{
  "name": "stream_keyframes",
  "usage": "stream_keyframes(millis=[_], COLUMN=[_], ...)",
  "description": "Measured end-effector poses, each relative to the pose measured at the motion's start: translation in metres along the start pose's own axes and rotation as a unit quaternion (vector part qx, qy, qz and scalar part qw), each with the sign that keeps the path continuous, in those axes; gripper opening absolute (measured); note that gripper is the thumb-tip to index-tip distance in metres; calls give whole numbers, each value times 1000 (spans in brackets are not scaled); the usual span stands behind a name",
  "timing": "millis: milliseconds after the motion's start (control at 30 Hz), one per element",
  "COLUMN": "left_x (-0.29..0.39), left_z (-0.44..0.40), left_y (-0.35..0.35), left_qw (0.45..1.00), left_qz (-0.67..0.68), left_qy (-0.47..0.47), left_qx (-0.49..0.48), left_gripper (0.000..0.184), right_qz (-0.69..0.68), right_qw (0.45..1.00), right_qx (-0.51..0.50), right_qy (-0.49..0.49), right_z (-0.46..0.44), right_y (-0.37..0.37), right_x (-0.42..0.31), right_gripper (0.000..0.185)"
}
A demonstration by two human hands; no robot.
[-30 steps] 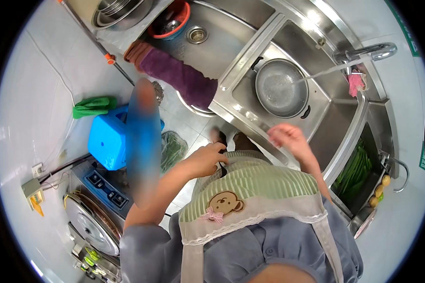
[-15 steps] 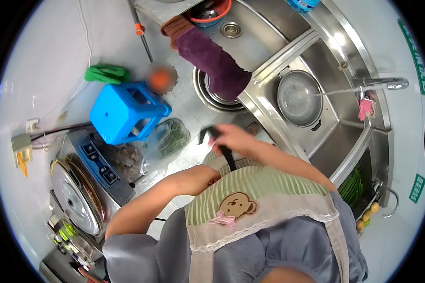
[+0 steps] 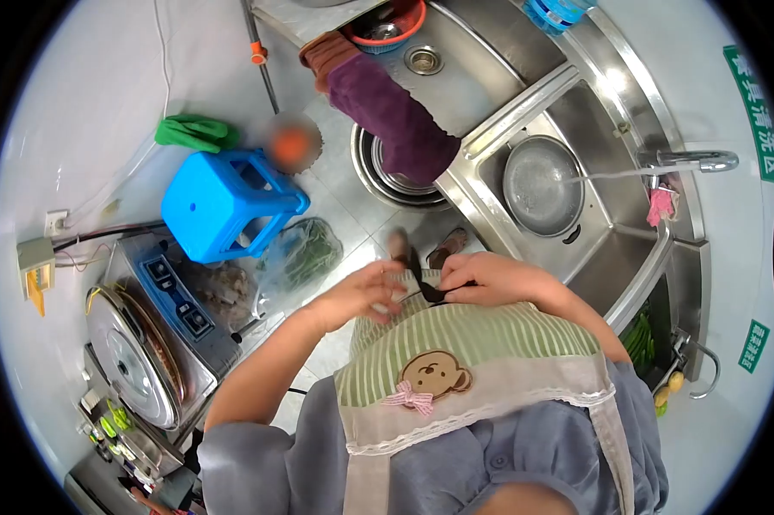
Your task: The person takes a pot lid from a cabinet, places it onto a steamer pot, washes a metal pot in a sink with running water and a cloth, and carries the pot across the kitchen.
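At the front of my waist, a black strap (image 3: 431,293) lies against the green-striped apron (image 3: 490,330). My right hand (image 3: 490,279) is closed on it with bent fingers. To its left, my left hand (image 3: 368,296) hovers by the apron, fingers apart, holding nothing visible. The strap's far end runs up towards my shoes; part of it is hidden by my right fingers.
Water runs from a tap (image 3: 692,160) into a wok (image 3: 543,184) in the sink on the right. A blue stool (image 3: 200,206), a bag of greens (image 3: 305,257) and a stove (image 3: 176,292) stand left. Metal basins (image 3: 363,176) sit on the floor ahead.
My right hand has come down to the apron with the black strap, which was raised before. My left hand has moved up and away from the apron, and its fingers have opened.
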State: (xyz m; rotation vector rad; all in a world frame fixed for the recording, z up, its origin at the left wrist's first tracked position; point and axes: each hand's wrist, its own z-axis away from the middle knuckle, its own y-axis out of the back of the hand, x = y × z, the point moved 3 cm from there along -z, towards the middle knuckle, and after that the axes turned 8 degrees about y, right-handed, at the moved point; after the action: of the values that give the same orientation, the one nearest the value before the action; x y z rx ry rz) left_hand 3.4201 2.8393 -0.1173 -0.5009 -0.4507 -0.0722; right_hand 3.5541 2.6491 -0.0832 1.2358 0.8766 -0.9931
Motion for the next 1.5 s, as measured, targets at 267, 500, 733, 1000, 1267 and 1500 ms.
stream_keyframes(millis=[267,500,733,1000,1267,1500], left_x=[31,46,34,53,52,113], left_z=[-15,-9,-12,-14,-27,37], left_y=[-19,-32,-26,-37,-24,-97], left_qw=[955,937,969,908,925,904], left_qz=[-279,-338,-193,-382,-172,-274], left_qy=[-76,-46,-64,-119,-141,-269], left_qx=[60,75,143,123,307,-189], left_gripper=[39,41,52,58,63,53], right_qz=[-132,-151,-137,-118,-353,-389], right_qw=[981,979,956,990,856,782], right_qx=[118,122,235,72,350,476], right_qy=[-84,-61,-114,-4,-143,-107], right_z=[12,11,15,13,33,74], right_y=[14,14,24,25,40,56], right_x=[-5,-11,-4,-10,8,6], right_gripper=[26,27,27,26,25,29])
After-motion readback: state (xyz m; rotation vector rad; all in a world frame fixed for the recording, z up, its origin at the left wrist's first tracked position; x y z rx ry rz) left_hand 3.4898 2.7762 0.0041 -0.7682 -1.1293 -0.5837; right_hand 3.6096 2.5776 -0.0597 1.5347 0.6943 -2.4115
